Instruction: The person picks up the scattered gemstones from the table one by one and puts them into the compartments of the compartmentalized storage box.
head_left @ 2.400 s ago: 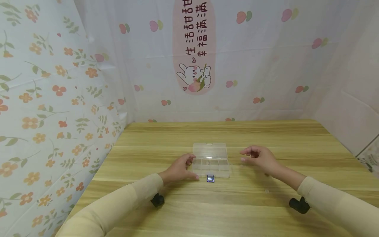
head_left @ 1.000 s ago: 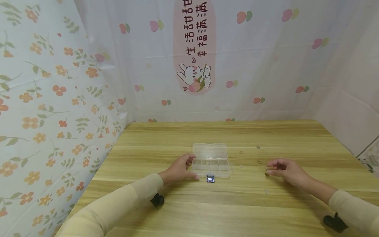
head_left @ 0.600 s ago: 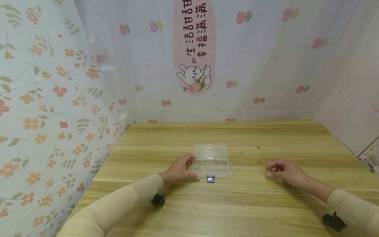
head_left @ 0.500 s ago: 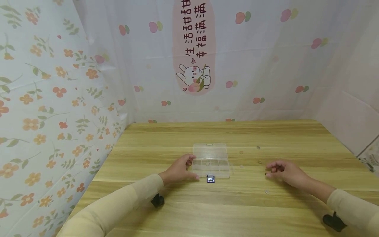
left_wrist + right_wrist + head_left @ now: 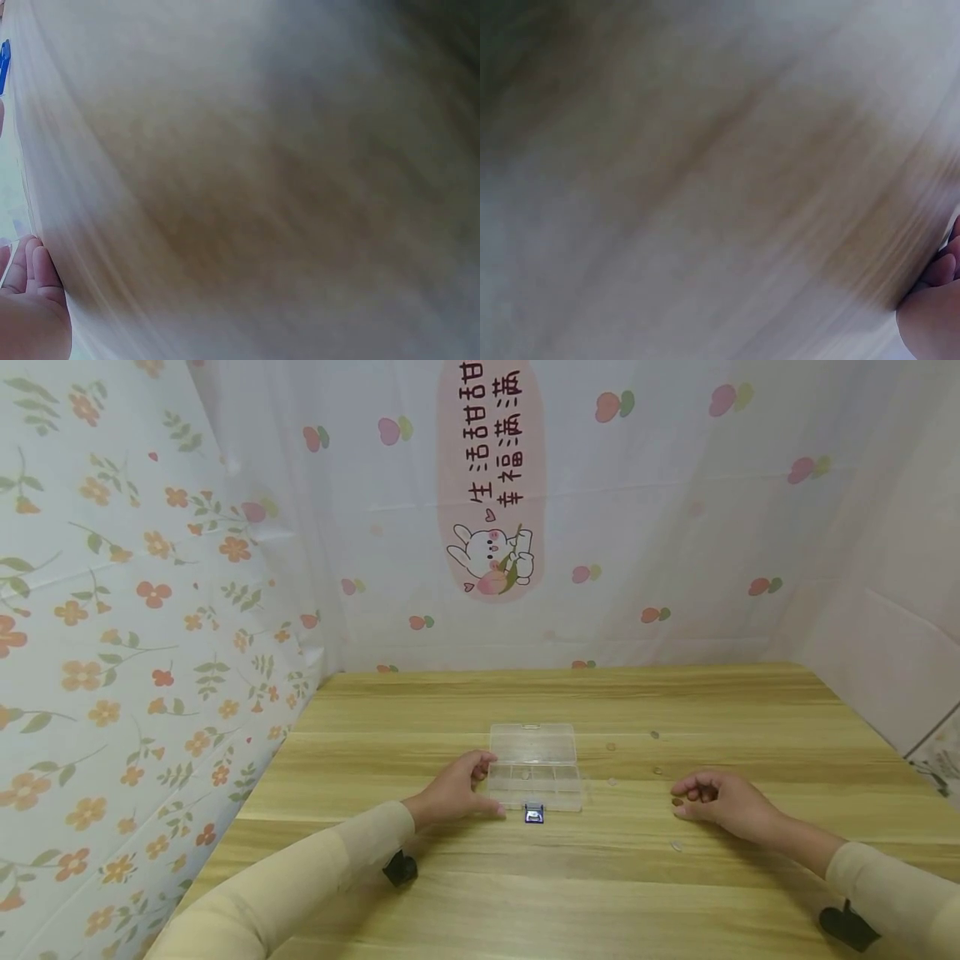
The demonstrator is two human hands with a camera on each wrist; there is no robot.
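Observation:
A clear plastic compartment box (image 5: 532, 797) stands on the table with its lid (image 5: 532, 743) folded back and a small blue-edged piece (image 5: 533, 814) at its front. My left hand (image 5: 453, 787) holds the box's left end, fingers at the back corner and thumb at the front corner. On the right, my right hand (image 5: 731, 803) is low over the table, fingers bent. A small dark coin (image 5: 677, 802) lies between its index fingertip and thumb tip, with a gap showing between them. The right wrist view has only part of the right hand (image 5: 934, 300) at its edge.
Several more small coins lie loose on the wooden table (image 5: 450, 893): a dark coin (image 5: 655, 735), a brownish coin (image 5: 657, 770) and a pale coin (image 5: 677, 845) among them. A printed cloth (image 5: 652, 527) hangs behind the table, a floral cloth (image 5: 120, 693) at the left.
My right hand has moved right and nearer from beside the box to the dark coin, which its fingers partly hid and which now shows again. The left hand has stayed on the box.

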